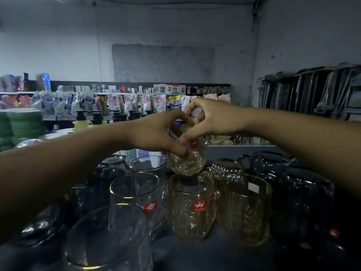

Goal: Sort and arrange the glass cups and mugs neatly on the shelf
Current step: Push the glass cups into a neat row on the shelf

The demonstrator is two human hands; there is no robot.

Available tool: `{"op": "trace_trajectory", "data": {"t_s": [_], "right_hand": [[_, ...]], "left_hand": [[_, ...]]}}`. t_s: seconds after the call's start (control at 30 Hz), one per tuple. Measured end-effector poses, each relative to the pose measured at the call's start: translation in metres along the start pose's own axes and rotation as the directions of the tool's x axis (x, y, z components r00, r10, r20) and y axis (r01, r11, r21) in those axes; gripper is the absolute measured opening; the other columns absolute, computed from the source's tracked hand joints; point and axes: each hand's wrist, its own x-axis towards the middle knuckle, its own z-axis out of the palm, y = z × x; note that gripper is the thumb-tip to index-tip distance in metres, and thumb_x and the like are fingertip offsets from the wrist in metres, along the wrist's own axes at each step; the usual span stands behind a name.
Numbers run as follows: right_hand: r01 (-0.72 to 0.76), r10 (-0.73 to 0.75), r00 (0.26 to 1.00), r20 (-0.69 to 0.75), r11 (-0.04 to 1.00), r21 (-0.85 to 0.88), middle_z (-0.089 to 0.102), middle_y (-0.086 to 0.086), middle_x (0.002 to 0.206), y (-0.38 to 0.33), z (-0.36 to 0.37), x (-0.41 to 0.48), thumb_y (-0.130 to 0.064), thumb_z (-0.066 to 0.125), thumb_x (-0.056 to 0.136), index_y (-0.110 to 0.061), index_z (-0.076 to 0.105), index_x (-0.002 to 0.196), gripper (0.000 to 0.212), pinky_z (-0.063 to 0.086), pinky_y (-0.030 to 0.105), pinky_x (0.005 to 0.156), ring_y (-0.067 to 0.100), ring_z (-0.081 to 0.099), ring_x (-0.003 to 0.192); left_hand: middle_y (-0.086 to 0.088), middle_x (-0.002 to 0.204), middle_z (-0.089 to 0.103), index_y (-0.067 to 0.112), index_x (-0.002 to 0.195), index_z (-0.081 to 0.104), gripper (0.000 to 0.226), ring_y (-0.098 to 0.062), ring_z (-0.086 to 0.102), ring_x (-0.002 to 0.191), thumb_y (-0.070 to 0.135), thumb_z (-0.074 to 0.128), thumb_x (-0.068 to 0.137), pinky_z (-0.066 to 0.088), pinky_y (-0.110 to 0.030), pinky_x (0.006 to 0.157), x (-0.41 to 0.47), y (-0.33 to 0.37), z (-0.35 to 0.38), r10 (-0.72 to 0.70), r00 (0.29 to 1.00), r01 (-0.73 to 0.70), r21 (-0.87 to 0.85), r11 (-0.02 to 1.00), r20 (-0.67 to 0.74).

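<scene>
Left hand (156, 133) and right hand (213, 118) both have fingers clamped on the raised amber mug (186, 163), mid-shelf, just above a standing amber mug (192, 206). Textured glass: likely rigid, slick, breakable, some weight. Best gripped round the body or handle.

Tumblers (134, 194) stand left of the mugs (187, 208) on the shelf (214, 257)

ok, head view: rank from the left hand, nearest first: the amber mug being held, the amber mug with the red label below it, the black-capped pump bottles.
1. Held amber mug: gripped by the left hand, centre.
2. Red-label amber mug: standing just below the held one.
3. Pump bottles: far back, to the left.
</scene>
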Motion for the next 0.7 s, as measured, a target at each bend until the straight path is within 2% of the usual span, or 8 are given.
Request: {"op": "trace_trajectory", "data": {"t_s": [0.1,0.17,0.23,0.33,0.43,0.53,0.6,0.7], "right_hand": [[-0.039,0.04,0.999,-0.009,0.996,0.084,0.068,-0.005,0.111,0.001,0.001,-0.011,-0.057,0.085,0.055,-0.024,0.049,0.133,0.092,0.054,0.041,0.095,0.013,0.067,0.103],[-0.07,0.093,0.989,-0.115,0.98,0.184,0.062,-0.004,0.124,0.002,-0.002,-0.016,-0.061,0.08,0.063,-0.024,0.049,0.136,0.088,0.052,0.042,0.1,0.015,0.064,0.11],[-0.116,0.194,0.965,-0.178,0.92,0.375,0.061,0.009,0.13,0.004,-0.005,-0.018,-0.053,0.08,0.077,-0.02,0.051,0.134,0.072,0.054,0.046,0.1,0.027,0.066,0.111],[-0.194,0.241,0.971,-0.01,0.806,0.559,0.068,0.026,0.123,0.005,-0.005,-0.023,-0.045,0.078,0.084,-0.016,0.06,0.128,0.055,0.055,0.054,0.099,0.042,0.069,0.11],[-0.221,0.212,0.972,0.098,0.696,0.684,0.078,0.016,0.103,0.0,0.005,-0.027,-0.042,0.07,0.09,-0.021,0.065,0.117,0.035,0.056,0.05,0.097,0.036,0.074,0.101],[-0.136,0.097,0.99,0.099,0.535,0.834,0.073,0.019,0.117,-0.008,0.014,-0.028,-0.032,0.063,0.096,-0.015,0.061,0.13,0.038,0.052,0.053,0.103,0.038,0.07,0.112],[-0.066,0.068,0.997,0.034,0.539,0.84,0.07,0.02,0.124,-0.009,0.015,-0.026,-0.024,0.062,0.097,-0.007,0.062,0.129,0.036,0.053,0.05,0.103,0.036,0.067,0.118],[-0.035,0.117,0.991,-0.07,0.714,0.699,0.075,0.019,0.11,-0.006,0.014,-0.022,-0.023,0.073,0.089,-0.002,0.065,0.117,0.036,0.061,0.043,0.084,0.035,0.074,0.1]], "left_hand": [[0.011,0.111,0.07,0.031,0.138,0.053,0.077,-0.01,0.072,0.096,0.03,0.091,0.07,0.06,-0.027,0.077,-0.006,-0.001,0.0,0.052,0.993,-0.046,0.06,0.997,-0.107],[0.01,0.109,0.07,0.028,0.131,0.057,0.07,-0.014,0.074,0.091,0.026,0.091,0.07,0.064,-0.034,0.074,-0.01,-0.005,0.0,0.029,0.982,-0.037,-0.038,0.999,-0.187],[0.003,0.107,0.069,0.021,0.124,0.056,0.067,-0.019,0.075,0.084,0.021,0.092,0.069,0.065,-0.039,0.069,-0.011,-0.009,-0.001,-0.022,0.966,-0.021,-0.163,0.986,-0.257],[-0.008,0.11,0.071,0.008,0.123,0.053,0.068,-0.024,0.078,0.082,0.02,0.093,0.069,0.065,-0.044,0.071,-0.011,-0.011,-0.002,-0.079,0.943,-0.051,-0.376,0.925,-0.322],[-0.012,0.109,0.074,0.002,0.121,0.057,0.075,-0.029,0.077,0.093,0.03,0.097,0.064,0.062,-0.048,0.083,-0.01,-0.013,0.001,-0.069,0.904,-0.148,-0.459,0.876,-0.422],[-0.011,0.122,0.069,0.008,0.127,0.052,0.096,-0.027,0.073,0.107,0.049,0.099,0.053,0.06,-0.049,0.09,-0.011,-0.018,0.007,-0.089,0.872,-0.187,-0.493,0.85,-0.482],[-0.011,0.123,0.068,0.009,0.127,0.049,0.101,-0.025,0.072,0.11,0.051,0.1,0.05,0.059,-0.048,0.093,-0.013,-0.022,0.009,-0.092,0.887,-0.171,-0.506,0.846,-0.453],[-0.004,0.113,0.073,0.012,0.119,0.058,0.087,-0.016,0.072,0.103,0.052,0.097,0.053,0.059,-0.039,0.092,-0.019,-0.019,0.006,-0.089,0.943,-0.051,-0.404,0.913,-0.321]]}}
